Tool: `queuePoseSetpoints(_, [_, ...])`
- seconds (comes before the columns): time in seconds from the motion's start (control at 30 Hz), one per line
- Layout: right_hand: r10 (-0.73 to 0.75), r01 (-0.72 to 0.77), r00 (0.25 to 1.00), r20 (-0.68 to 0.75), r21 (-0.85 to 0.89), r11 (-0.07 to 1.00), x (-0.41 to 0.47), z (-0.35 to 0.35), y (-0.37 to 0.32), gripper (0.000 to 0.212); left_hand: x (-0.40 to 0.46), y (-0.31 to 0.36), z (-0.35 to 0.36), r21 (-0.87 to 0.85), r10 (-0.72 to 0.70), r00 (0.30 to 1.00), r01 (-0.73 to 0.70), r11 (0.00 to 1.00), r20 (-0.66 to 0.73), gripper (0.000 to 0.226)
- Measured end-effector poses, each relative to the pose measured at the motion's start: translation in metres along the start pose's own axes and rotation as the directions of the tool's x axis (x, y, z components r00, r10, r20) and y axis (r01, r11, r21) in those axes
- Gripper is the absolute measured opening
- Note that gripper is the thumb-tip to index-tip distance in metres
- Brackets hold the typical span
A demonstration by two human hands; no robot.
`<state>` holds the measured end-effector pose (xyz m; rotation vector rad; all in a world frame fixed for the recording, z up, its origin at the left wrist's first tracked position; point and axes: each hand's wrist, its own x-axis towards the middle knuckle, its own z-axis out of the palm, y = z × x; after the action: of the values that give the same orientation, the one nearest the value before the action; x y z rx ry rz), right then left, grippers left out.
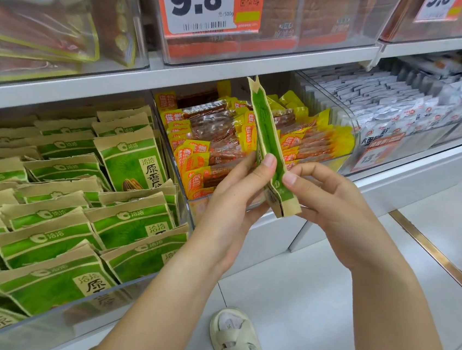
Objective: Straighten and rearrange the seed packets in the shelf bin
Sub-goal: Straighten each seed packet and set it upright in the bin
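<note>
A bare knee and a foot in a cream sandal (235,343) on the pale tiled floor sit lowest in view, right under the head camera. Above them both forearms reach toward the shelf. The left hand (230,200) and the right hand (331,208) hold one green and tan seed packet (267,141) edge-on and upright in front of the shelf's front edge; the left thumb and fingers pinch its lower part from one side, and the right fingertips pinch it from the other, so both hands are closed on the packet.

At the left end of the lower shelf a clear shelf bin (115,291) holds many more seed packets (56,227), green with tan tops, leaning in uneven overlapping rows. Their fronts carry Chinese writing, with "洽洽" and "原香" readable.

Just beside it, behind the held packet, a second clear bin (346,124) is filled with yellow and red snack sticks (216,144). Further right, a third bin holds silver-white sachets (402,107), with an orange tag on its front that is too blurred to read.

On the shelf above, a price tag (202,0) reads "9.8" with a barcode and a QR code.
</note>
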<state>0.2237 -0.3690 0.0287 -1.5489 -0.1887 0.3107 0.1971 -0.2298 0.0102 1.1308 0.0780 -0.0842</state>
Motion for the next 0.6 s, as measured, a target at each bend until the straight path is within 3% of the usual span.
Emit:
queuePoseSetpoints(0.07, [-0.045,0.043,0.998,-0.042,-0.032,0.999,0.001,0.002,0.001,0.027,0.001,0.001,0.0,-0.011,-0.028,1.0,0.028,1.0,-0.01,0.054])
queuePoseSetpoints(0.17, [-0.143,0.121,0.984,-0.104,-0.193,0.974,0.003,0.005,0.009,0.022,0.0,0.001,0.002,-0.007,-0.041,0.998,0.04,0.999,-0.046,0.034])
queuePoseSetpoints(0.27, [-0.252,0.158,0.959,-0.13,-0.494,0.855,0.004,0.007,0.017,0.031,-0.001,0.001,0.003,0.011,-0.016,0.995,0.017,1.0,-0.094,0.029])
queuePoseSetpoints(0.33, [-0.278,0.179,0.955,-0.1,-0.552,0.814,0.004,0.007,0.018,0.039,0.0,-0.001,0.001,0.04,0.014,0.992,-0.009,0.999,-0.125,0.028])
queuePoseSetpoints(0.4, [-0.253,0.178,0.964,-0.08,-0.512,0.84,0.004,0.005,0.017,0.043,0.0,-0.001,0.0,0.082,0.031,0.989,-0.019,0.996,-0.141,0.026])
queuePoseSetpoints(0.53, [-0.151,0.116,0.979,-0.136,-0.237,0.965,0.005,-0.001,0.01,0.059,-0.002,-0.001,0.0,0.095,0.012,0.991,0.001,0.996,-0.133,0.026])
queuePoseSetpoints(0.6, [-0.071,0.052,0.986,-0.153,-0.127,0.991,0.005,-0.003,0.005,0.052,-0.004,-0.001,0.002,0.107,0.011,0.994,0.001,0.994,-0.111,0.027])
